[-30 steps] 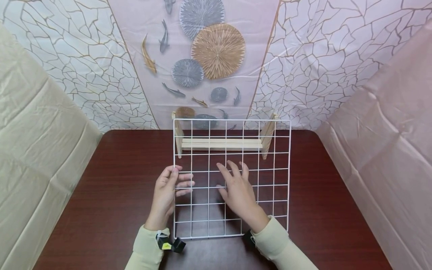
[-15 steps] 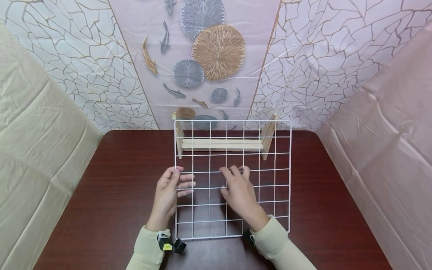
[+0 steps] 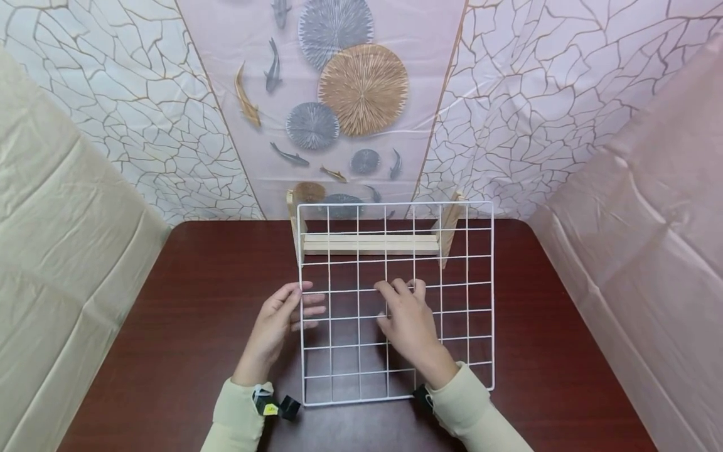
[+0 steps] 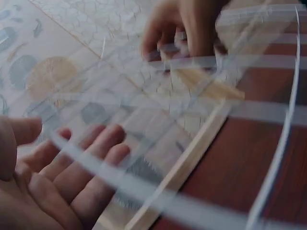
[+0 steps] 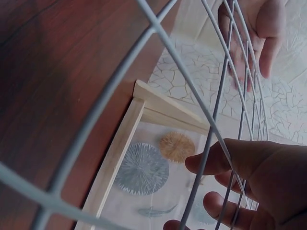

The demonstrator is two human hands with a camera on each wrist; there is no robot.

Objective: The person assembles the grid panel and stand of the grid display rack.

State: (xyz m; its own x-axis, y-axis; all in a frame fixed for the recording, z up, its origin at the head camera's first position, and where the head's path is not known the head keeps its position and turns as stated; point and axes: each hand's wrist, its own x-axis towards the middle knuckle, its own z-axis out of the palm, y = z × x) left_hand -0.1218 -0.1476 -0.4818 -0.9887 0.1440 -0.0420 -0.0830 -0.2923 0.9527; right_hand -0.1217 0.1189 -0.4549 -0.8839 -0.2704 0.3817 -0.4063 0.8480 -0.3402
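A white wire grid panel [image 3: 358, 261] stands tilted above the table in the head view. My right hand [image 3: 411, 323] holds it near the middle, its fingers bent around the wires. In the right wrist view the right thumb and fingers [image 5: 254, 177] lie about several wires. My left hand [image 3: 273, 326] is at the panel's left edge. The left wrist view shows the left hand's fingers [image 4: 91, 172] spread and its thumb apart from them, with a blurred wire passing in front. Whether the left hand touches the wire is hard to tell.
Behind the panel, a pale wooden rack [image 3: 369, 243] with two upright ends stands at the far side of the dark red-brown table [image 3: 214, 282]. A patterned cloth [image 3: 361, 88] hangs behind it, and beige cloth walls [image 3: 638, 251] rise on both sides.
The panel has shifted slightly to the right along with my right hand, whose fingers have bent more around the wires. My left hand's wrist has moved a little left, its fingers loosening at the edge.
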